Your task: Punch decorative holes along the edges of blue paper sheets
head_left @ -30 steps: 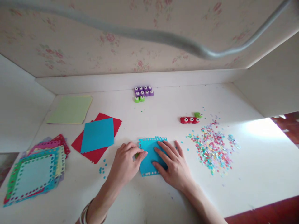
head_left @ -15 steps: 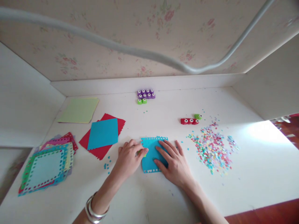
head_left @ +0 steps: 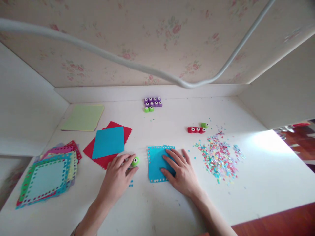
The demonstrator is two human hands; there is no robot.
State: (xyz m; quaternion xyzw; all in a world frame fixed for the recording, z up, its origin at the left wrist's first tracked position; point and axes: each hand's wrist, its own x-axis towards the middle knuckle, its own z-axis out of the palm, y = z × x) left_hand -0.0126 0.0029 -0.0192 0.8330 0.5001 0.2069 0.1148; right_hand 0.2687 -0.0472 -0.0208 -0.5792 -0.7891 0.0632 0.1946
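A small green craft punch with a star mark on its white button is pinched between the thumb and fingers of my left hand. That hand is just left of a blue paper square, apart from it. Punched holes run along the top, left and bottom edges of this square; my right hand covers its right side. My right hand lies flat on the paper, fingers spread. Below the punch are a few blue paper bits.
Left of the hands lie a blue sheet on red paper, a pale green stack and punched sheets. Purple punches stand at the back. Red punches and a confetti heap are at right.
My left hand has moved left, off the blue square's left edge, with the green punch in its fingers. The right hand stays flat on the paper. The view has shifted slightly.
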